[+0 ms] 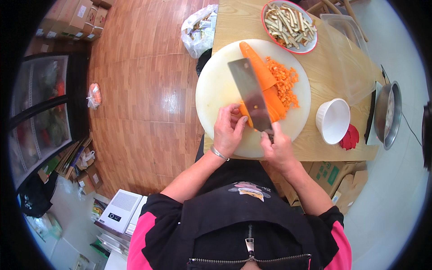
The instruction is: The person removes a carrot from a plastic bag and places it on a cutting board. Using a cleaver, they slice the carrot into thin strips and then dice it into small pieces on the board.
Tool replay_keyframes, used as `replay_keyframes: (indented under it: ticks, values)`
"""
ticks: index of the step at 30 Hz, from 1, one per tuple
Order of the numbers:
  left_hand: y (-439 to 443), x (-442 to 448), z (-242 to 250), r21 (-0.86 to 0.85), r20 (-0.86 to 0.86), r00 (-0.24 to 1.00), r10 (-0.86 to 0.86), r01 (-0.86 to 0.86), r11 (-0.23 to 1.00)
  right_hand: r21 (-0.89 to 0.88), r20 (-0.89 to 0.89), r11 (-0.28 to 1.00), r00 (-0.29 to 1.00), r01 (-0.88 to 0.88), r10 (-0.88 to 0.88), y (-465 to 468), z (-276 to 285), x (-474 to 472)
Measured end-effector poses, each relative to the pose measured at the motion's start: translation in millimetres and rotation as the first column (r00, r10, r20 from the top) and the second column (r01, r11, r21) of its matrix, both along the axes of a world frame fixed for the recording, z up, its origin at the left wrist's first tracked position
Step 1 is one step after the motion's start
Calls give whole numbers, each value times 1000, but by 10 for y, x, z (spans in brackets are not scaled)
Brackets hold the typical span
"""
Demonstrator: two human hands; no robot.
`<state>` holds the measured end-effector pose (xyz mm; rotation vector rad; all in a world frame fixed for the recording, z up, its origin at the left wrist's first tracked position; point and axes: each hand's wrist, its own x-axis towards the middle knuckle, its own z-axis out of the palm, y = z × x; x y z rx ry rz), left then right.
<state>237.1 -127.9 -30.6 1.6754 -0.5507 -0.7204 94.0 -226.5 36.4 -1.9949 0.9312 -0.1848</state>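
Observation:
A round white cutting board (216,84) lies on the wooden table in front of me. My right hand (278,146) grips the handle of a cleaver (251,91), whose broad blade points away from me over the board. Beside the blade, the fingers of my left hand (229,126) hold a piece of carrot (245,114). Long carrot pieces (258,64) lie behind and to the right of the blade, some of them sliced and partly hidden by it. A pile of diced carrot (283,81) sits along their right side.
Beyond the board stands a red-rimmed bowl (316,40) of cut strips. At right are a white bowl (332,121), a red object (350,137), a clear plastic container (351,60) and a metal bowl (381,114). A plastic bag (195,37) hangs by the table's left edge.

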Motion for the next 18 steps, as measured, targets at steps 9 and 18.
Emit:
replay_keyframes:
  ticks: [9,18]
  values:
    - [64,129,169,227,423,888,-183,92,970,193,102,910,915,367,-391,-128,339,-268]
    - [-404,-122,307,302,803,436,-406,290,908,140,239,869,836,474,-494,-37,293,-546]
